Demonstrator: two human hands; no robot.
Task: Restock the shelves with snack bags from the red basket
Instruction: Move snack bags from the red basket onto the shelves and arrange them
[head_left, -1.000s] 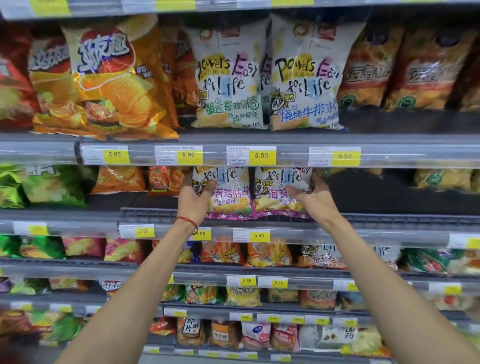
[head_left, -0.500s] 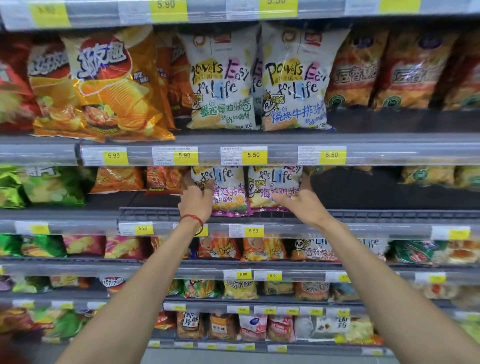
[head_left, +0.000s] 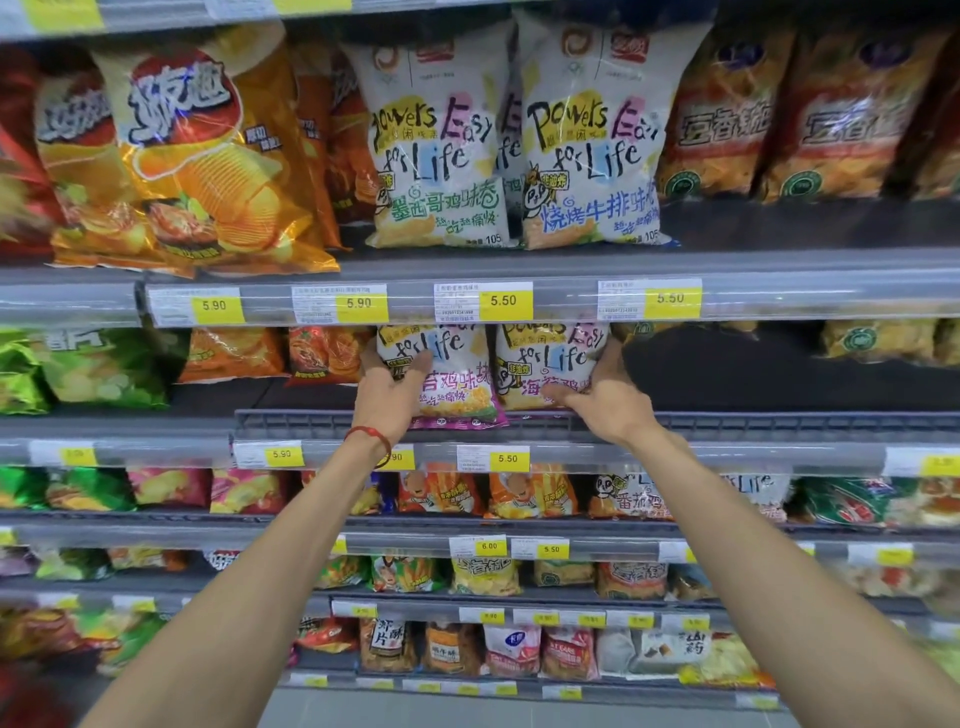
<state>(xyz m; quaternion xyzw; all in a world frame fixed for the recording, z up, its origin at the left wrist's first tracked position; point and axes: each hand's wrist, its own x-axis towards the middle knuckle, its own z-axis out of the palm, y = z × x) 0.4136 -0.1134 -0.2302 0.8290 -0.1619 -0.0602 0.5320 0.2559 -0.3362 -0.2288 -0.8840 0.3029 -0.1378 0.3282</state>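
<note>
Okay, second shelf (head_left: 727, 418): grey wire front rail across mid-frame; two white snack bags stand on it side by side, touching.
left white bag (head_left: 457, 384): centre frame, upright, long axis vertical, print facing the aisle, purple bottom hem at the rail.
right white bag (head_left: 545, 364): just beside it, upright, same facing.
left hand (head_left: 389, 400): grasps left white bag at its left edge, thumb on the front; red cord (head_left: 371, 436) on the wrist.
right hand (head_left: 610, 397): grasps right white bag at its lower right corner.
in the way: price strip (head_left: 519, 301) of the shelf above hides both bag tops.
around: orange chip bags (head_left: 234, 353) left on the same row; matching white bags (head_left: 441, 145) upper centre.
</note>
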